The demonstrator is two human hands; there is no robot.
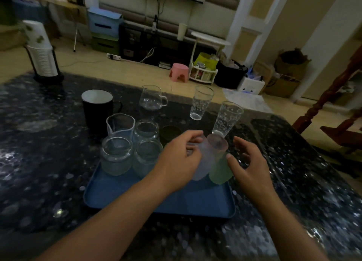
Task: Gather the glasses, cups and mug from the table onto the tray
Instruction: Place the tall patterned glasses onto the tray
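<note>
Our left hand (pixel 176 162) curls around the frosted cup (pixel 202 162) on the blue tray (pixel 121 190); our right hand (pixel 248 166), fingers loosely spread, touches the green cup (pixel 219 170).

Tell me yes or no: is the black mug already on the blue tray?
No. The black mug stands on the dark table, beyond the far edge of the blue tray.
</note>
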